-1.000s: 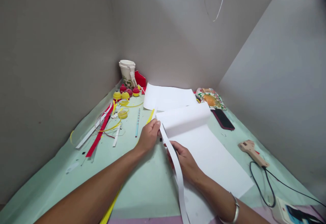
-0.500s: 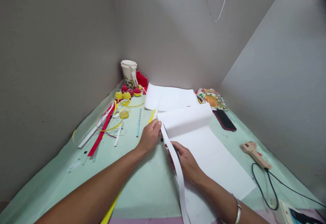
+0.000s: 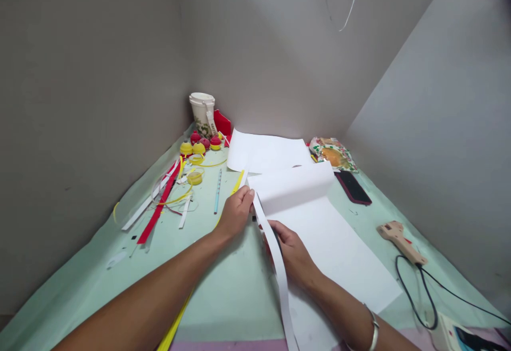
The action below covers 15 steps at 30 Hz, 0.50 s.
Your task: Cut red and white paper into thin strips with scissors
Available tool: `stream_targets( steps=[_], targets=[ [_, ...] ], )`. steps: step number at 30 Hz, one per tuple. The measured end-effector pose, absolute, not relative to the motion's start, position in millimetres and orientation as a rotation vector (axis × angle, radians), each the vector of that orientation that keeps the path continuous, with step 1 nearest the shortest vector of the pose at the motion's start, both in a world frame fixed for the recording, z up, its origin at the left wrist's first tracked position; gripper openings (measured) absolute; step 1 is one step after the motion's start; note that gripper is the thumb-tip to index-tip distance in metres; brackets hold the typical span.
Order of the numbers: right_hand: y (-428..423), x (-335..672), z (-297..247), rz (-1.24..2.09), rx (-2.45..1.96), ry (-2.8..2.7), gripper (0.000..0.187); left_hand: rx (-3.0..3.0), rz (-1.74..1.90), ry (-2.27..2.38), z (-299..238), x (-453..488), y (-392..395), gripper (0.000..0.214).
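A large white paper sheet (image 3: 331, 250) lies along the table with its far end curled up. Down its left side runs a narrow white paper strip (image 3: 281, 282), partly cut away and curving toward me. My left hand (image 3: 238, 210) is closed, pinching the strip and the sheet's edge near the curl. Closed around a pair of scissors (image 3: 278, 238) is my right hand (image 3: 294, 252), just nearer to me and to the right. The scissors show only as bits of dark and red handle and a thin dark blade; the strip and fingers hide most of them.
Left lie red strips (image 3: 162, 207), yellow tape rolls (image 3: 195, 177), a blue pencil (image 3: 217, 191) and several red-and-yellow balls (image 3: 198, 149) by a white cup (image 3: 202, 111). Another white sheet (image 3: 267, 153) lies behind. Right are a phone (image 3: 353, 187), a packet (image 3: 333, 155) and a corded glue gun (image 3: 401, 240).
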State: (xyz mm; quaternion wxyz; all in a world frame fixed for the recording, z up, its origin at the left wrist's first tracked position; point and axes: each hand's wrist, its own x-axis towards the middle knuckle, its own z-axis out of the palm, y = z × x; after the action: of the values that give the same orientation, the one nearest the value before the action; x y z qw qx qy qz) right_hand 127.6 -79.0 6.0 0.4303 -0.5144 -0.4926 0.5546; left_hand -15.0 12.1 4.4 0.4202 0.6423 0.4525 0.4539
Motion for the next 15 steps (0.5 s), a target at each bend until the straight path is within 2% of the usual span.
stream_targets(
  steps=[15],
  targets=[
    [-77.7,127.4,1.2,1.39,-1.224,-1.226,0.029,1.617,1.153,1.107,3.8,-16.3,12.6,0.036]
  ],
)
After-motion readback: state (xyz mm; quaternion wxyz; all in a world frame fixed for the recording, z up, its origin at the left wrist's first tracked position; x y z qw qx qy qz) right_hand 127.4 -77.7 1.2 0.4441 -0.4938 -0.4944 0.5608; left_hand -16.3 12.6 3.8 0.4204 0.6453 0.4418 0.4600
